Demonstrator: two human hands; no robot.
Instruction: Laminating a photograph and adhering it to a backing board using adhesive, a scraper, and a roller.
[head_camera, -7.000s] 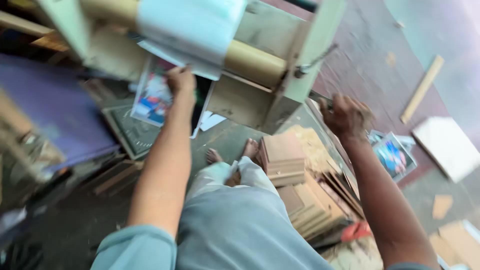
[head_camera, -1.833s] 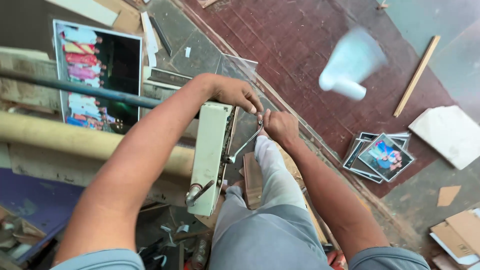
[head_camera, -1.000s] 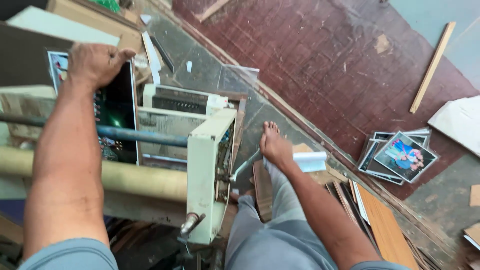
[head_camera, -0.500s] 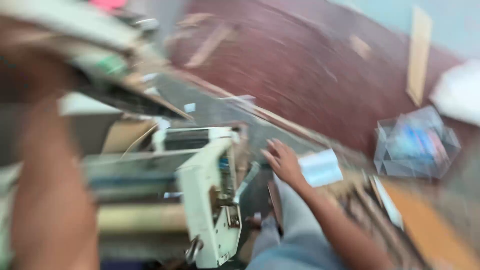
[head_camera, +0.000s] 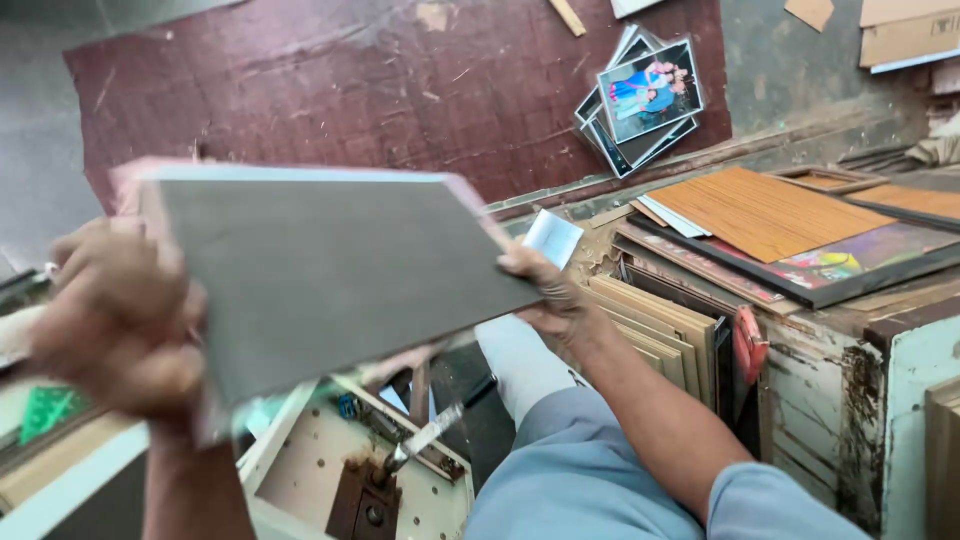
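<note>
We held a flat grey board (head_camera: 330, 275) with a pale pink edge up in front of us, tilted, above the cream machine frame (head_camera: 350, 470). Our left hand (head_camera: 120, 320) gripped its near left corner, fingers curled tight on the edge, though blurred. Our right hand (head_camera: 545, 290) pinched the board's right edge, thumb on top, fingers clamped beneath, with a small white slip (head_camera: 552, 237) just beside it. Below the board lay our knee in pale grey trousers (head_camera: 520, 365). To the right stood upright wooden boards (head_camera: 665, 330) in a worn cabinet (head_camera: 850, 380), with a wood-grain sheet (head_camera: 760, 210) on top. A pile of framed pictures (head_camera: 640, 100) lay on the red floor (head_camera: 350, 90), well apart.
</note>
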